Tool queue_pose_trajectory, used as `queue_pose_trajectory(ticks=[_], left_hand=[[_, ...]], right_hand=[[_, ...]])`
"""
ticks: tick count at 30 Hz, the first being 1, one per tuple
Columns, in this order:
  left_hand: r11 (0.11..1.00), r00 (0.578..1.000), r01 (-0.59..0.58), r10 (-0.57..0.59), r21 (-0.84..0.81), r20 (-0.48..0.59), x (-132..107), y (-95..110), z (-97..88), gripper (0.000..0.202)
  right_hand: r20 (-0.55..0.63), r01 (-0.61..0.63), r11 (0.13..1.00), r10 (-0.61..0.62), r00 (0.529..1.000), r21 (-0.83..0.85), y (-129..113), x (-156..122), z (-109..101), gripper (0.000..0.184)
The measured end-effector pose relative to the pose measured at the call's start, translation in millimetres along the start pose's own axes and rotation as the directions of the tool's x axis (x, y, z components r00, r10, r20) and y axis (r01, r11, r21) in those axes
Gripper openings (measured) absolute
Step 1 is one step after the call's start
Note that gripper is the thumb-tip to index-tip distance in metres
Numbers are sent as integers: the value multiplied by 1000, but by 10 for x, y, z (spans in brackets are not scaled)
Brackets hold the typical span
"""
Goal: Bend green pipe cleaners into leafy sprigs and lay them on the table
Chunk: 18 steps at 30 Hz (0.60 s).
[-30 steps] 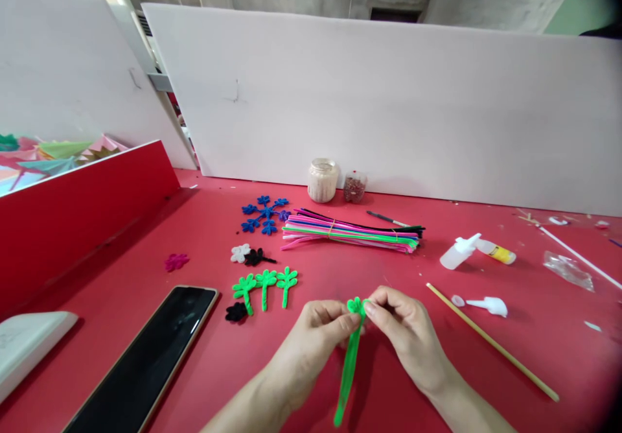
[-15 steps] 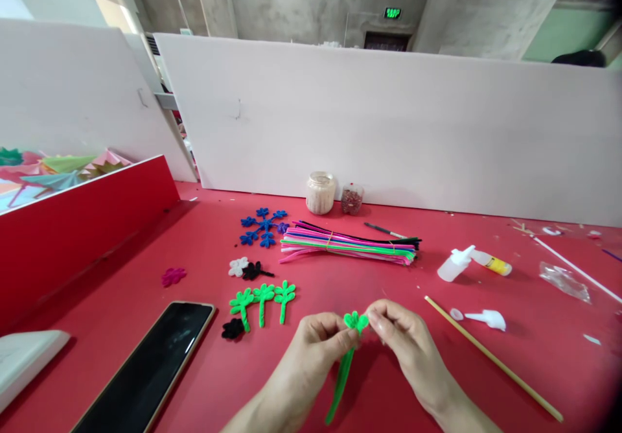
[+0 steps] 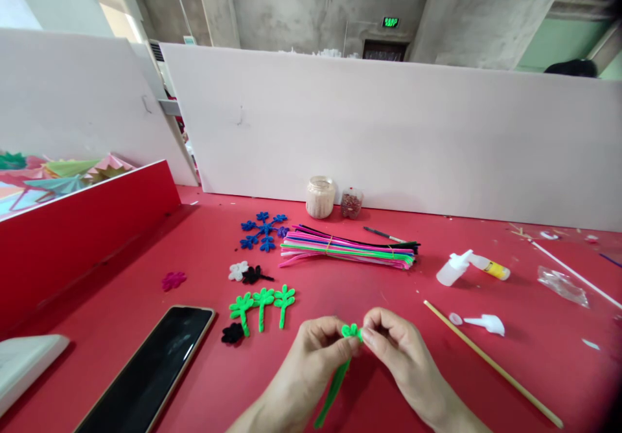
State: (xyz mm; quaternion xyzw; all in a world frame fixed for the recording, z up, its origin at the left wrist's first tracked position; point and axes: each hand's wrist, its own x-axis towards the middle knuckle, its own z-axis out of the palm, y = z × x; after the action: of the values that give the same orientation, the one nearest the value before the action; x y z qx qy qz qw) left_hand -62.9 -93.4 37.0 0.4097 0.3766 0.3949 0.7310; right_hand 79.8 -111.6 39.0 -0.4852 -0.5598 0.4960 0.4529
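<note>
A green pipe cleaner (image 3: pixel 334 391) is bent into small loops at its top, with its long tail hanging down to the lower left. My left hand (image 3: pixel 315 358) pinches it just below the loops. Finger and thumb of my right hand (image 3: pixel 396 349) close on the loops' right side, so part of them is hidden. Left of my hands lie several finished green pipe-cleaner sprigs (image 3: pixel 263 303), with a black flower (image 3: pixel 232 333) below them. Beyond these are a white flower (image 3: pixel 238 270), a black stemmed flower (image 3: pixel 253 274) and a blue snowflake-like piece (image 3: pixel 265 229).
A bundle of coloured pipe cleaners (image 3: pixel 347 249) lies behind my hands, near two jars (image 3: pixel 320 198). At left are a phone (image 3: pixel 150 368) and a magenta flower (image 3: pixel 173 281). To the right sit a wooden stick (image 3: pixel 490 362), glue bottles (image 3: pixel 453 268) and a white cap (image 3: pixel 490 323).
My right hand has shifted slightly left and down, closing on the loops. The green loops have tilted, and the tail has swung a little left.
</note>
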Motion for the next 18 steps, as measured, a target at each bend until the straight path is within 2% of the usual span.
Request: queue_pose_trajectory(ticks=[4,7,13,18], left_hand=[[992,998,-2,9,-122,60,-18,31,36,5],[975,999,1,10,-222,51,-25,30,67,4],[953,998,56,-48,-297,37,-23,8,56,4],[970,994,108,-103,-219,38,-1,-21,2,9]], right_hand=[[23,-76,981,73,997,179,-16,-17,31,19],[23,-110,961,108,994,256,-10,-30,56,19],[-9,-36,986,38,999,164,1,-24,62,20],[16,-43,985,41,999,168,2,-34,29,17]])
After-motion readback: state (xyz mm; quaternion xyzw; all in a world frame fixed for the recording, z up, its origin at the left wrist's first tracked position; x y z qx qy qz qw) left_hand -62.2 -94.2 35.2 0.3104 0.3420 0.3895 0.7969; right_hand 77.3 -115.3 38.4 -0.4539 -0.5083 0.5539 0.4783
